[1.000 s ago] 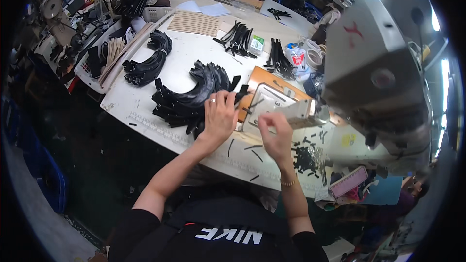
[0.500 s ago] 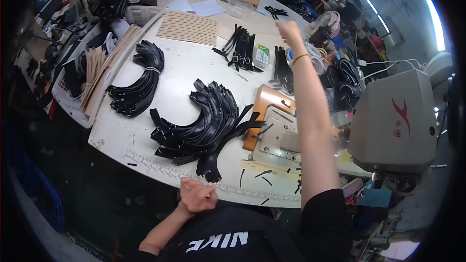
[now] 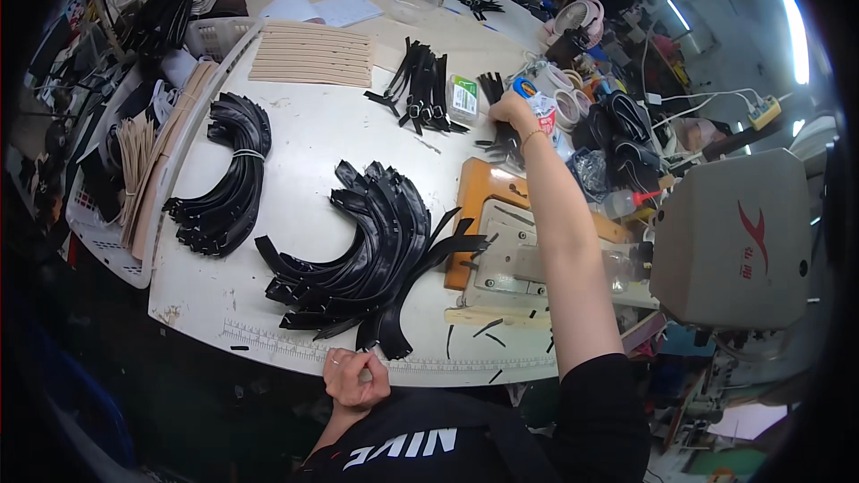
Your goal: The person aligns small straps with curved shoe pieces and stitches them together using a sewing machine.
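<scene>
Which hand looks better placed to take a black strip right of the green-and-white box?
Probably the right hand: it is at those black strips, while the left hand is curled by the near edge of the table, away from them.

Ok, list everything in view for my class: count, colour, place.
Broad flat worktable: one, white, centre.
Curved strap bundles: two, black, worktable's left and middle.
Thin flat strips: several, beige, worktable's far side.
Short buckled straps: several, black, beyond middle bundle.
Small rectangular box: one, green-white, right of buckled straps.
Boxy machine head: one, grey, right.
Flat wooden board: one, orange, left of machine head.
Background clutter: uncountable, mixed, edges.
Left grip: one, bare, worktable's near edge.
Right grip: one, bare, over narrow black straps.
</scene>
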### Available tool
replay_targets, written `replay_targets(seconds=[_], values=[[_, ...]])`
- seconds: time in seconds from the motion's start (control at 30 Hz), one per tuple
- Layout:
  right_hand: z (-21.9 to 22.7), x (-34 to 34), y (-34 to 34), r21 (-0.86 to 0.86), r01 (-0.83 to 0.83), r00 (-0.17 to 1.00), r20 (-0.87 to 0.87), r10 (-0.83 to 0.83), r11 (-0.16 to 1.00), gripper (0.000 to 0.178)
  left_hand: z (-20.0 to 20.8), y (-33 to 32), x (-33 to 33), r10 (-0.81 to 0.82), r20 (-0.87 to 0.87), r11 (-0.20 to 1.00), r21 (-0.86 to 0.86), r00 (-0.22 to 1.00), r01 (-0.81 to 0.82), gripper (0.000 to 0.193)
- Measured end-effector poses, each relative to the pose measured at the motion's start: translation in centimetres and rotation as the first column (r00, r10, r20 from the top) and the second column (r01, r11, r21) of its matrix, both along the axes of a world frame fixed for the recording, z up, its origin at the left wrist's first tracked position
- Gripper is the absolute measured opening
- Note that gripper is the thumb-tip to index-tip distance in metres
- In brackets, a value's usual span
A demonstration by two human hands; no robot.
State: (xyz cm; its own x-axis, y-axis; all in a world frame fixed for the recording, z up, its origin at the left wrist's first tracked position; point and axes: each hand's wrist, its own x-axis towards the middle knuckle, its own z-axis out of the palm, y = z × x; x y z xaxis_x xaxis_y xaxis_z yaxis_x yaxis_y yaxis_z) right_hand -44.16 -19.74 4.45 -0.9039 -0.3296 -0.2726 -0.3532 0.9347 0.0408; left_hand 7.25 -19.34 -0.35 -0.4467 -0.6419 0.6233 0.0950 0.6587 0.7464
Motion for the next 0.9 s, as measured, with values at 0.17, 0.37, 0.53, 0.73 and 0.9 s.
replay_targets(seconds=[0.17, 0.37, 0.53, 0.73, 0.9], values=[[-4.6, -1.9, 2.1, -0.095, 0.241, 0.955, -0.154, -0.253, 0.966, 0.042, 0.3, 0.1, -0.4, 0.000, -0.006, 1.000, 0.001, 1.000, 0.000, 0.019], [-3.5, 2.6, 2.9, -0.232, 0.154, 0.918, -0.327, -0.226, 0.960, 0.032, 0.1, 0.6, -0.3, 0.055, 0.016, 0.998, -0.016, 0.998, -0.054, 0.015], [0.1, 6.4, 0.3, -0.495, 0.018, 0.784, -0.533, -0.320, 0.869, 0.020, -1.0, 1.3, 0.6, 0.179, 0.092, 0.984, -0.006, 0.980, -0.179, 0.004], [11.8, 18.7, 0.7, -0.540, -0.781, 0.481, -0.840, -0.251, 0.314, 0.020, -2.1, 1.8, 0.1, 0.173, 0.099, 0.977, 0.109, 0.980, -0.184, 0.005], [12.6, 34.8, 12.3, -0.377, -0.915, 0.341, -0.914, 0.222, -0.144, 0.031, -2.9, 1.4, 0.5, 0.125, 0.001, 0.969, 0.213, 0.992, -0.122, 0.006]])
